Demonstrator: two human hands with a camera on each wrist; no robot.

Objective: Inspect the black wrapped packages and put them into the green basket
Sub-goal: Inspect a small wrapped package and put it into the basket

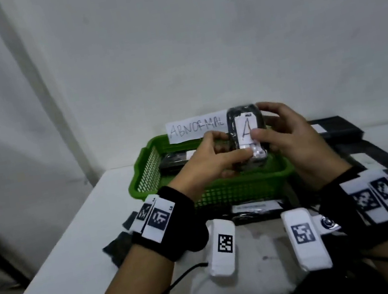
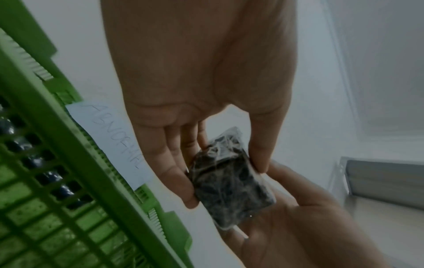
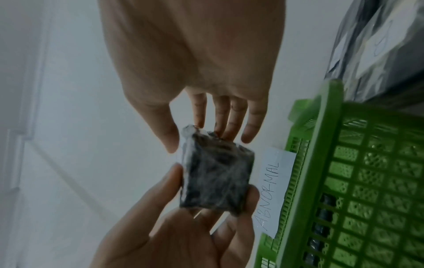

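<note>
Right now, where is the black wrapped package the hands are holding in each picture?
Head: black wrapped package centre, above the green basket, held by both hands.
Left wrist: lower centre.
Right wrist: centre.
Shared landmark: the ABNORMAL paper label on the basket.

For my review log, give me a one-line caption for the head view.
Both hands, left and right, hold a black plastic-wrapped package labelled "A" above the green plastic basket.
</note>
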